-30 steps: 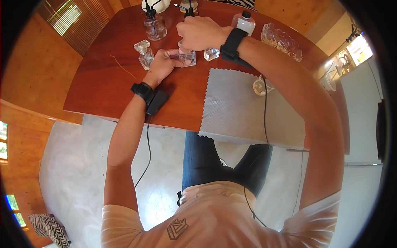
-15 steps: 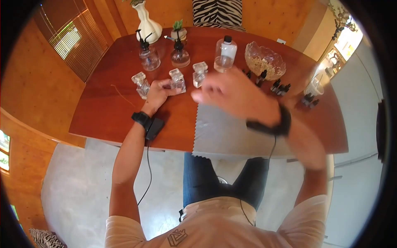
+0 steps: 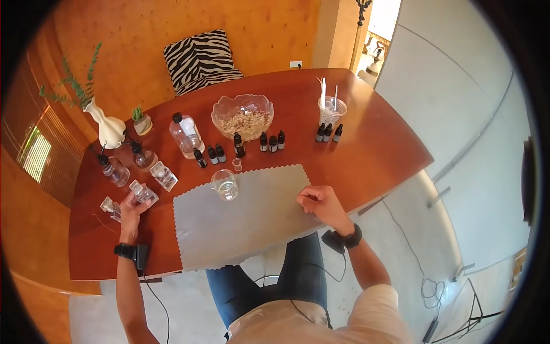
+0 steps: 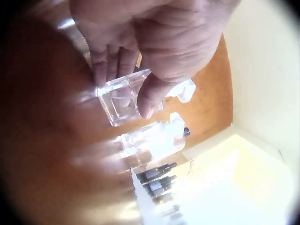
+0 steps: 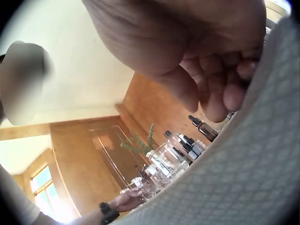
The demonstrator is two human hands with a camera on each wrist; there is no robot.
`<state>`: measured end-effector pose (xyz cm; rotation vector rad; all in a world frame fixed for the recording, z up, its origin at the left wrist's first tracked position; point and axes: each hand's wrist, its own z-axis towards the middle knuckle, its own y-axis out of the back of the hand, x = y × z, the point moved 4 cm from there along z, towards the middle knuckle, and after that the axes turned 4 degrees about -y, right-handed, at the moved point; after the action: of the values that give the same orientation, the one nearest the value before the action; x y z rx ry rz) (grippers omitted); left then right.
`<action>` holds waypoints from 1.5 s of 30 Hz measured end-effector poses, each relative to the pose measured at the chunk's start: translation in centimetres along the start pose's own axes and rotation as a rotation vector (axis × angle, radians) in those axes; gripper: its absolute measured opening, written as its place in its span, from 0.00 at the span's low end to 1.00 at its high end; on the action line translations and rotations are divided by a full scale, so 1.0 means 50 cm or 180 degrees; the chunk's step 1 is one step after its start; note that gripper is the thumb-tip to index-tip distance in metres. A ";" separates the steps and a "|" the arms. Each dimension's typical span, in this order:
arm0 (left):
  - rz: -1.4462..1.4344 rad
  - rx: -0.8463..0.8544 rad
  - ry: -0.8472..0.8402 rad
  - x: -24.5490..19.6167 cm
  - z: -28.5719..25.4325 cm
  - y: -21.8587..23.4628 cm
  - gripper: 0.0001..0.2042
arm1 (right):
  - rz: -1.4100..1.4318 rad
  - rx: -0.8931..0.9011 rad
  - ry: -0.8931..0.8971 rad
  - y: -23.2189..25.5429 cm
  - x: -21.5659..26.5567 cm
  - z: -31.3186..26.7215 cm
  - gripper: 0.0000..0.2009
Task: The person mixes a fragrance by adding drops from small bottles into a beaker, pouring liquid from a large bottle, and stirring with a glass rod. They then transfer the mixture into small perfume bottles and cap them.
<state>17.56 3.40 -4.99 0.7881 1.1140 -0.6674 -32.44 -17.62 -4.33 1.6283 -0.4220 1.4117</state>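
My left hand [image 3: 132,215] grips a square clear glass perfume bottle [image 3: 147,196] with a clear cap, upright on the wooden table; the left wrist view shows the thumb [image 4: 151,96] on one face and fingers behind. A matching bottle [image 3: 164,176] stands just beyond, and another bottle [image 3: 113,210] is to the left, partly behind the hand. Over the right edge of a grey cloth mat [image 3: 240,229] is my right hand [image 3: 326,205], its fingers [image 5: 213,101] loosely curled, with nothing seen between them. A glass beaker [image 3: 224,186] stands on the mat.
Several black-capped dropper bottles [image 3: 239,145] line up behind the mat. Further back are a large clear bottle [image 3: 187,137], a scalloped glass bowl [image 3: 243,109] and a cup [image 3: 332,114] holding sticks. Two pump bottles [image 3: 116,172] and a white vase [image 3: 109,129] stand at the left.
My right hand has left the middle perfume bottle and swung right to the mat's edge. My left hand stays on that bottle. The head view has turned right, showing more of the table.
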 end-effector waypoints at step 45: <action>0.1073 -0.0539 -0.1947 -0.357 -0.163 -0.392 0.12 | 0.0795 0.0308 -0.0204 0.186 0.127 0.113 0.09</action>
<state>-7.79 0.50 5.85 0.5508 0.4575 -0.4716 -34.17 -25.15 5.61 1.7490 -0.6203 1.5877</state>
